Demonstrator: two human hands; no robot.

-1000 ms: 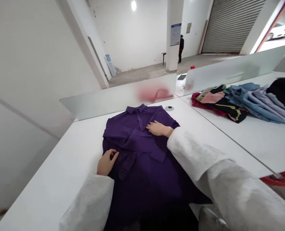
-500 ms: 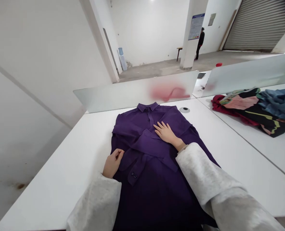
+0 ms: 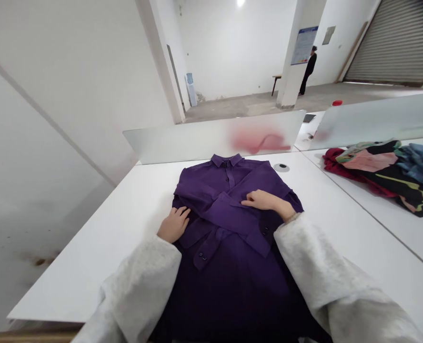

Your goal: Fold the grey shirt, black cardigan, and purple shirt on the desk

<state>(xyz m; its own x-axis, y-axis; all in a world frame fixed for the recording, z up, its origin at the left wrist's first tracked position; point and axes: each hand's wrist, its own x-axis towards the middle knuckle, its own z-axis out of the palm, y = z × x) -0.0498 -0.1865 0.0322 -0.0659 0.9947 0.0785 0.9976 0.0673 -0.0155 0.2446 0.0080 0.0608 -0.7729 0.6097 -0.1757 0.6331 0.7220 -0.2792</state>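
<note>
A purple button-up shirt [image 3: 229, 286] lies front up on the white table, its collar pointing away from me. Both sleeves are folded across the chest, one over the other, with buttoned cuffs showing near the middle. My left hand [image 3: 174, 224] rests at the shirt's left side, fingers a little apart on the cloth. On the right of the chest, my right hand [image 3: 263, 200] has its fingers curled together, pinching the upper sleeve's fabric. The shirt's lower part runs down toward me, dark between my forearms.
A frosted divider [image 3: 197, 140] stands along the table's [image 3: 100, 243] far edge, with a blurred red shape behind it. A pile of mixed clothes [image 3: 386, 166] lies at the right. Near the collar is a round cable hole [image 3: 281, 167]. A person [image 3: 308, 71] stands far off beside a pillar.
My right hand has gone from lying flat with spread fingers to curled fingers on the sleeve. My left hand has loosened from a pinch to parted fingers. The view has shifted slightly.
</note>
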